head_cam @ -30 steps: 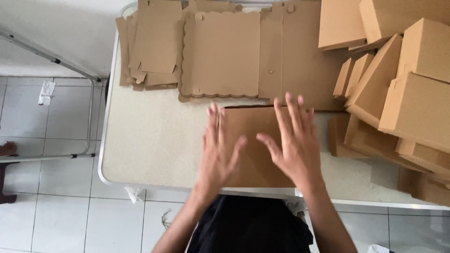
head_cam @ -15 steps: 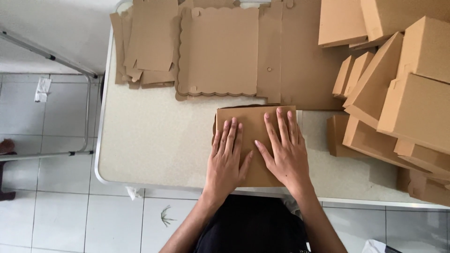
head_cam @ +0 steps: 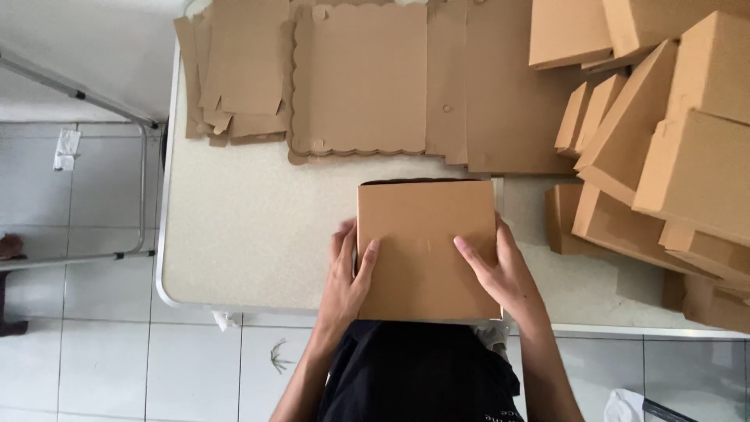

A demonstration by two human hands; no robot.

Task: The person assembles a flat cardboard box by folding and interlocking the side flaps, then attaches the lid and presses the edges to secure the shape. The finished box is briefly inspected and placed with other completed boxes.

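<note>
Box [head_cam: 426, 250] btwn both hands [head_cam: 348, 277]

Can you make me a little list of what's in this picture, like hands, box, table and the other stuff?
left hand: grips the left side of the cardboard box, thumb on top
right hand: grips the box's right side, thumb on top
box: brown, closed top, at the near table edge
table: pale speckled top, white rim
flat cardboard blanks: lie unfolded at the far side
folded boxes: piled on the right
floor: white tiles
</note>
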